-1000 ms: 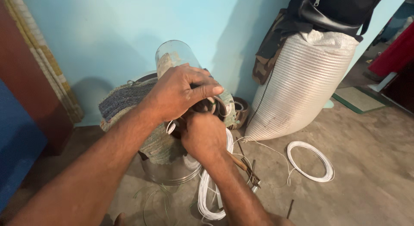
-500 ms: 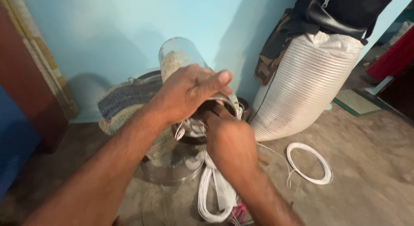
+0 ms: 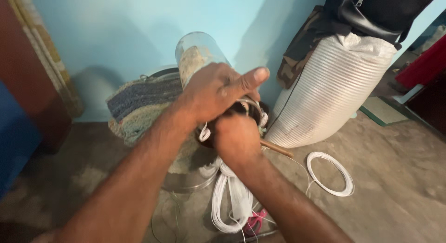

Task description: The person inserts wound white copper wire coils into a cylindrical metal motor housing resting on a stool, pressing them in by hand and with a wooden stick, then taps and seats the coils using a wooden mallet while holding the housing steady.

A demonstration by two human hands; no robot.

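1. We work beside the big white woven sack (image 3: 332, 92) by the blue wall; a loose wire coil (image 3: 331, 174) lies on the floor near it.
2. Below our hands hangs the long white wire bundle (image 3: 228, 199); we judge it should stay slack and untangled.
3. Our left hand (image 3: 218, 90) lies curled over the dark round winding (image 3: 246, 114), forefinger stretched out; it steadies.
4. Our right hand (image 3: 236, 140) is fisted, seemingly around a wooden handle (image 3: 277, 149); we advise short, controlled pressure.
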